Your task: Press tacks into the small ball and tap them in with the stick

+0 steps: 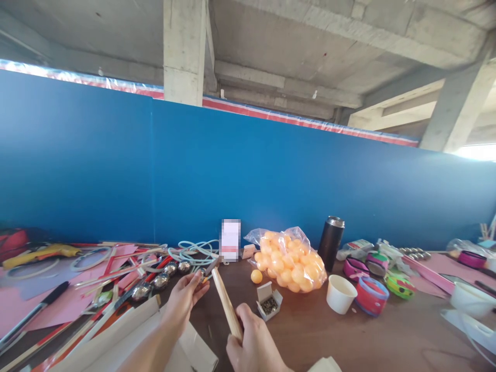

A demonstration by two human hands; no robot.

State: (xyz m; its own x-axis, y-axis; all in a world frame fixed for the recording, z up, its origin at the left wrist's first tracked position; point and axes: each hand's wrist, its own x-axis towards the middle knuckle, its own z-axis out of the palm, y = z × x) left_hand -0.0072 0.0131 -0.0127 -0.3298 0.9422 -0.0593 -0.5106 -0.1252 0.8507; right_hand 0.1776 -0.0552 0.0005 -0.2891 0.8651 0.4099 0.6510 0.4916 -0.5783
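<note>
Right hand clasps a slender wooden stick; left hand pinches a thin, flat piece.

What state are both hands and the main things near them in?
Right hand: closed around wooden stick
Left hand: half closed, hold unclear
Small box: open, holding metal pieces
Plastic bag: filled with orange balls
One ball: outside the bag
Black bottle: upright
White cup: upright, lidless

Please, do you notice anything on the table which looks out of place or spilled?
One orange ball lies loose on the table, outside the clear bag that holds many similar ones. I see nothing plainly spilled or damaged.
</note>
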